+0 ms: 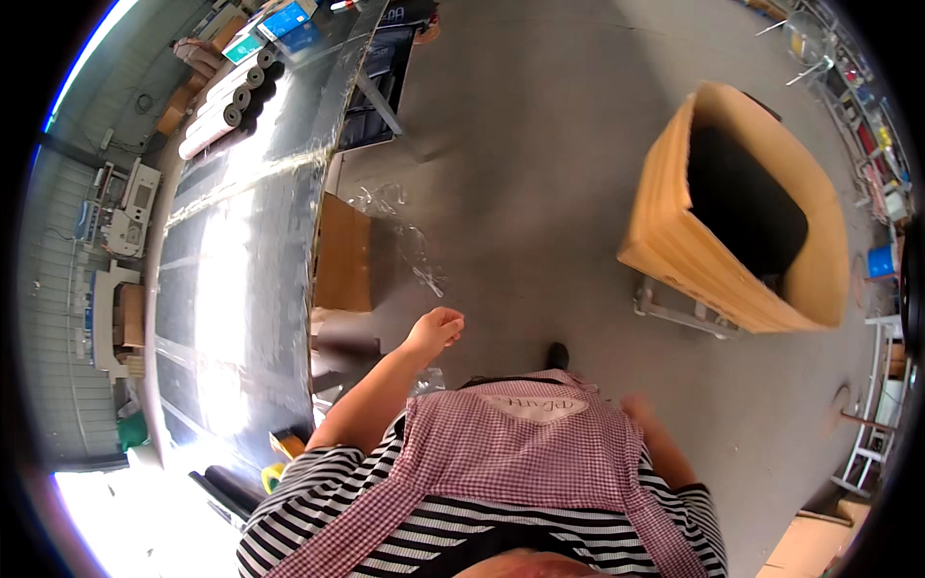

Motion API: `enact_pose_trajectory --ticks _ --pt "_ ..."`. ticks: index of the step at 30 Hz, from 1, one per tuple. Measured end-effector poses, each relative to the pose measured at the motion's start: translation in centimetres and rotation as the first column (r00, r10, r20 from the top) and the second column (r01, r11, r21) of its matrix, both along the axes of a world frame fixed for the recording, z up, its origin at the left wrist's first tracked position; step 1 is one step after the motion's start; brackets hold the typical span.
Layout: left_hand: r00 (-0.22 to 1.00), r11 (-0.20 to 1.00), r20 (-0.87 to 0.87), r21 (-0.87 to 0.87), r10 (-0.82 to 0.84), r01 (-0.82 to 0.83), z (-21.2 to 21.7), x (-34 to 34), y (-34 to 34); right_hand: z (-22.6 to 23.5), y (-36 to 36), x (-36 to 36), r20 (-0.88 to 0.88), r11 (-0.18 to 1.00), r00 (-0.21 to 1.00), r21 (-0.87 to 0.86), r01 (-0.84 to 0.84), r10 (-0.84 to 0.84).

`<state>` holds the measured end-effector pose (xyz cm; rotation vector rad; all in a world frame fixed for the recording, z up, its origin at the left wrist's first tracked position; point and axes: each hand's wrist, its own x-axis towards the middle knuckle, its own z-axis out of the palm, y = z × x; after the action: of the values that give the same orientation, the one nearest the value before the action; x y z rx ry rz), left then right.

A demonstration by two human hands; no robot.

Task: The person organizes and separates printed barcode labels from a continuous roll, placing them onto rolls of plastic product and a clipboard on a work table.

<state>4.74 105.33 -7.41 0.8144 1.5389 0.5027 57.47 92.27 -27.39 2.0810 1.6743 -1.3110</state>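
Observation:
My left hand [438,331] hangs in front of my apron over the floor, its fingers curled into a loose fist with nothing seen in it. It is nearest to the long dark worktable [260,318] on my left and touches nothing. Low by my right side, my right hand [644,412] is smeared by motion, and its fingers cannot be made out. Ahead and to the right stands a large open cardboard box [665,193], tilted on a metal-framed cart [674,313]; its inside is dark.
Several white rolls with dark ends [217,130] lie on the table's far part, with blue boxes [287,17] beyond. Clear plastic wrap [414,246] trails on the floor beside a brown carton [344,255] under the table. Metal racks [879,424] line the right side.

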Motion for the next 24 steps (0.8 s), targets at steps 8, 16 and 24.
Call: enact_pose_trajectory --ticks 8,16,24 --pt "0.92 0.912 -0.035 -0.119 0.391 -0.392 -9.3 -12.9 17.4 8.3 40.7 -17.7 -0.621 0.885 0.741 0.158 0.437 -0.255" --pt "0.829 0.998 -0.558 -0.016 0.045 -0.064 -23.0 -24.8 39.6 6.7 57.0 -32.0 -0.485 0.99 0.863 -0.081 0.117 -0.142" --pt "0.725 0.884 -0.514 0.184 0.459 -0.429 -29.7 -35.1 56.7 -0.5 74.8 -43.0 -0.562 0.918 0.799 -0.163 -0.361 0.215"
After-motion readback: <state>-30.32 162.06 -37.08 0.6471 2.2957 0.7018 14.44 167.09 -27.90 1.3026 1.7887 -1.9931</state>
